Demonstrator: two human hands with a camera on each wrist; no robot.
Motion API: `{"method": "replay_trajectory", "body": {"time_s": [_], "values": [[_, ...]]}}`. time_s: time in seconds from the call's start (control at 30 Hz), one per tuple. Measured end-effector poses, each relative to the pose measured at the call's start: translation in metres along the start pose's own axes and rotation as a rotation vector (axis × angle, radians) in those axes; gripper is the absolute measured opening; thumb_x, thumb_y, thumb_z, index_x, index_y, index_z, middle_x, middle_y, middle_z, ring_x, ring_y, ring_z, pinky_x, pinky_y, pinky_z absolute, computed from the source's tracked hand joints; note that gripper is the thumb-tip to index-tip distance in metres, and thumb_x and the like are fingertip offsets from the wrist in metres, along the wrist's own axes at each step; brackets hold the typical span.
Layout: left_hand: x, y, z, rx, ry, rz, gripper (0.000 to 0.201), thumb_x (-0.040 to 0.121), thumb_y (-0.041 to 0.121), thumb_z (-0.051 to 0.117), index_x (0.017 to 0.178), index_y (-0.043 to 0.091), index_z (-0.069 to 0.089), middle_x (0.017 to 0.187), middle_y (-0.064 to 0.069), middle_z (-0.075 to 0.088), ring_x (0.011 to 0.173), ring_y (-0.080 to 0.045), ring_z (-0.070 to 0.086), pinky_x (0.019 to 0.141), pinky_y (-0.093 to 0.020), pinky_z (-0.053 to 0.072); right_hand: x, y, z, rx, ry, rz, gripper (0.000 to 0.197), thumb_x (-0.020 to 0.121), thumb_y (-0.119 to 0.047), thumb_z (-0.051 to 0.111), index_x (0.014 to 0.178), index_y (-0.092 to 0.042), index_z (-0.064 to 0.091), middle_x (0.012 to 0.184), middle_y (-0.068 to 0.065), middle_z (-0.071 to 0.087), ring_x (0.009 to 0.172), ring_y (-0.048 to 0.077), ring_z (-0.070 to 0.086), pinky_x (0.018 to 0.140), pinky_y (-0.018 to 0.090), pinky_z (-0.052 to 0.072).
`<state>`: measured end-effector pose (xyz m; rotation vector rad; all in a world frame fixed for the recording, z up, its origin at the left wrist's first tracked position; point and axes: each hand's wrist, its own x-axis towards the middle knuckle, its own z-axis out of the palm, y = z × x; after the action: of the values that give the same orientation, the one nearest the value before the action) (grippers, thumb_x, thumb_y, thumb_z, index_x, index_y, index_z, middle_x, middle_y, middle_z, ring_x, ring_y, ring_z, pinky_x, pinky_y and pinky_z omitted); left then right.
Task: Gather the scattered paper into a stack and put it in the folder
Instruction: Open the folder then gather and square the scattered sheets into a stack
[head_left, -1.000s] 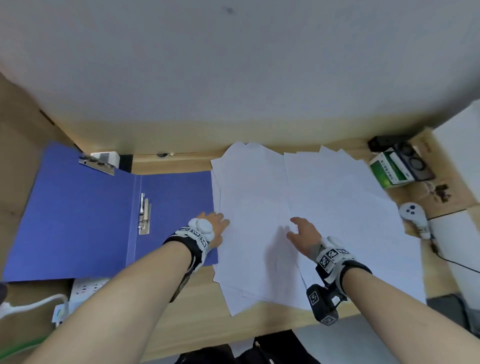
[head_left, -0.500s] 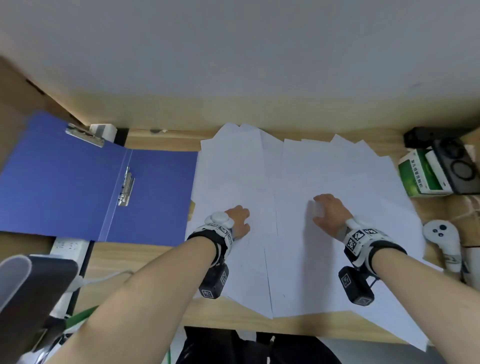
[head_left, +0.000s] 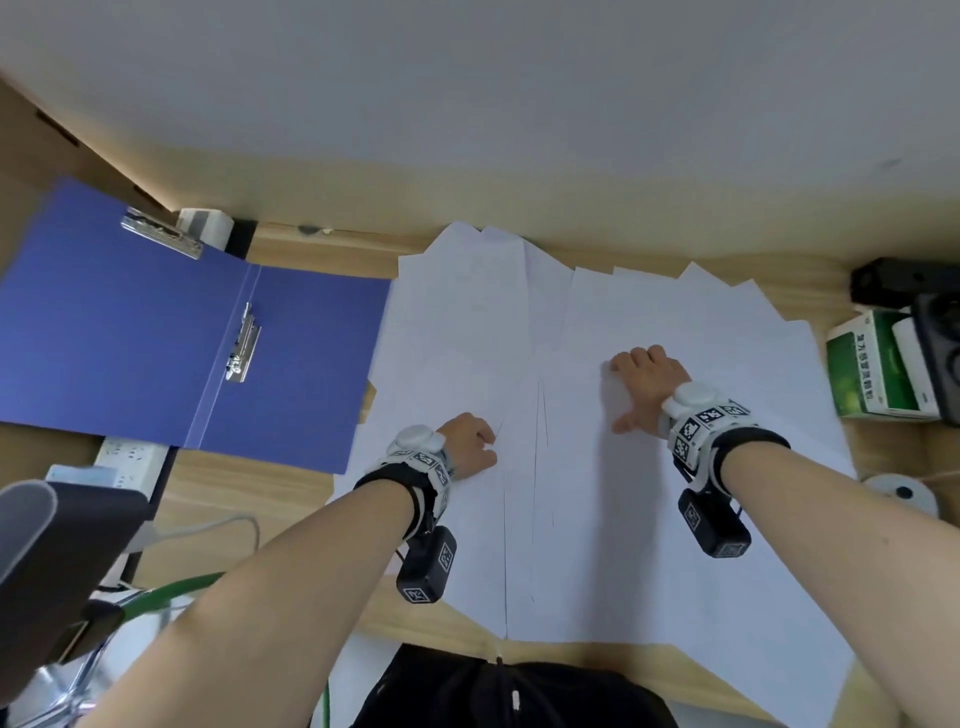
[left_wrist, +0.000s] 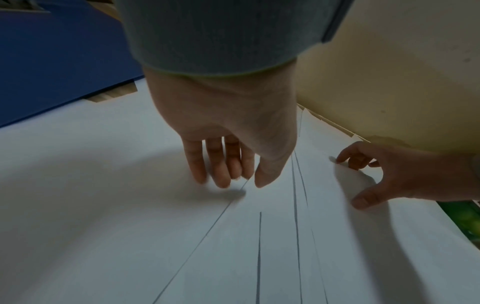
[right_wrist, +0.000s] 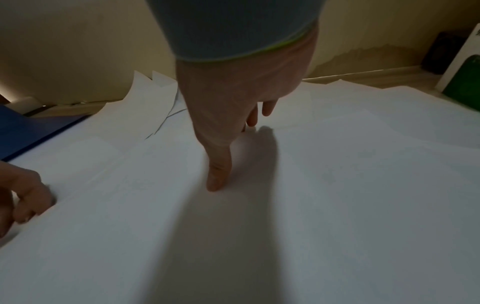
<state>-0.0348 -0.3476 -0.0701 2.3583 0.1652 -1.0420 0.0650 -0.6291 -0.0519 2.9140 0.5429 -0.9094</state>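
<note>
White paper (head_left: 649, 322) is lying fanned across the desk (head_left: 291, 519), the open blue folder (head_left: 130, 338) sitting at nine o'clock. Both hands are resting on it apart: left hand (head_left: 467, 441) fingertips down, right hand (head_left: 644, 379) spread at two o'clock.

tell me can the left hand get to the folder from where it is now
Probably yes: the left hand rests on the paper just beside the open folder, with nothing between them.

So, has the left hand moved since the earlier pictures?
Yes. The left hand moved right, off the blue folder edge, onto the paper.
</note>
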Motion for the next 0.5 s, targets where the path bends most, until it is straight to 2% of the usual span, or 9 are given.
{"method": "replay_trajectory", "body": {"time_s": [0.1, 0.2, 0.23, 0.3, 0.37, 0.4, 0.43, 0.5], "values": [[0.003, -0.002, 0.003, -0.015, -0.003, -0.004, 0.032, 0.082, 0.025, 0.064, 0.112, 0.015, 0.061, 0.112, -0.001, 0.056, 0.096, -0.017, 0.057, 0.082, -0.025, 0.047, 0.001, -0.001, -0.001, 0.014, -0.012, 0.018, 0.077, 0.062, -0.057, 0.082, 0.120, -0.020, 0.047, 0.122, 0.002, 0.049, 0.116, 0.024, 0.040, 0.095, 0.036, 0.040], [0.005, 0.003, 0.001, -0.041, 0.002, -0.016, 0.024, 0.077, 0.025, 0.067, 0.099, 0.017, 0.061, 0.096, 0.004, 0.056, 0.087, -0.017, 0.058, 0.078, -0.030, 0.050, 0.001, 0.000, -0.002, 0.101, -0.038, 0.081, 0.067, 0.065, -0.054, 0.082, 0.112, -0.020, 0.048, 0.117, 0.002, 0.051, 0.111, 0.023, 0.041, 0.087, 0.036, 0.043], [0.006, 0.006, 0.002, -0.090, 0.004, -0.024, 0.024, 0.075, 0.025, 0.067, 0.096, 0.018, 0.058, 0.091, 0.004, 0.058, 0.083, -0.018, 0.059, 0.075, -0.032, 0.052, -0.001, 0.000, -0.001, 0.133, -0.045, 0.102, 0.066, 0.068, -0.052, 0.081, 0.113, -0.019, 0.047, 0.117, 0.003, 0.052, 0.108, 0.023, 0.042, 0.086, 0.036, 0.044], [0.006, 0.011, 0.005, -0.238, -0.028, -0.056, 0.037, 0.070, 0.027, 0.070, 0.102, 0.020, 0.052, 0.091, 0.002, 0.059, 0.080, -0.021, 0.064, 0.066, -0.033, 0.057, -0.004, 0.001, -0.001, 0.191, -0.048, 0.146, 0.065, 0.073, -0.048, 0.080, 0.119, -0.019, 0.045, 0.118, 0.004, 0.053, 0.100, 0.021, 0.044, 0.085, 0.037, 0.046], [0.004, 0.017, 0.009, -0.296, -0.089, -0.075, 0.052, 0.067, 0.029, 0.074, 0.111, 0.018, 0.050, 0.100, -0.002, 0.060, 0.082, -0.025, 0.068, 0.060, -0.030, 0.057, -0.008, 0.003, 0.003, 0.240, -0.035, 0.181, 0.067, 0.074, -0.046, 0.080, 0.125, -0.020, 0.045, 0.120, 0.005, 0.054, 0.105, 0.023, 0.049, 0.087, 0.038, 0.047], [0.003, 0.019, 0.011, -0.253, -0.103, -0.068, 0.053, 0.067, 0.028, 0.075, 0.112, 0.014, 0.052, 0.101, -0.004, 0.061, 0.081, -0.026, 0.068, 0.060, -0.031, 0.057, -0.009, 0.004, 0.005, 0.269, -0.029, 0.188, 0.068, 0.074, -0.046, 0.079, 0.127, -0.021, 0.045, 0.122, 0.006, 0.055, 0.111, 0.025, 0.050, 0.088, 0.039, 0.048], [0.002, 0.020, 0.013, -0.190, -0.113, -0.049, 0.048, 0.068, 0.025, 0.075, 0.109, 0.009, 0.056, 0.096, -0.005, 0.063, 0.077, -0.026, 0.066, 0.061, -0.033, 0.058, -0.010, 0.005, 0.007, 0.289, -0.026, 0.193, 0.068, 0.075, -0.046, 0.079, 0.128, -0.022, 0.045, 0.124, 0.006, 0.055, 0.115, 0.026, 0.050, 0.089, 0.040, 0.048], [0.001, 0.021, 0.015, -0.082, -0.141, -0.030, 0.028, 0.070, 0.021, 0.071, 0.089, 0.004, 0.061, 0.077, -0.004, 0.062, 0.069, -0.023, 0.064, 0.059, -0.033, 0.055, -0.014, 0.007, 0.006, 0.298, -0.029, 0.208, 0.067, 0.075, -0.047, 0.078, 0.128, -0.022, 0.047, 0.127, 0.005, 0.055, 0.117, 0.026, 0.050, 0.091, 0.042, 0.048]]}}
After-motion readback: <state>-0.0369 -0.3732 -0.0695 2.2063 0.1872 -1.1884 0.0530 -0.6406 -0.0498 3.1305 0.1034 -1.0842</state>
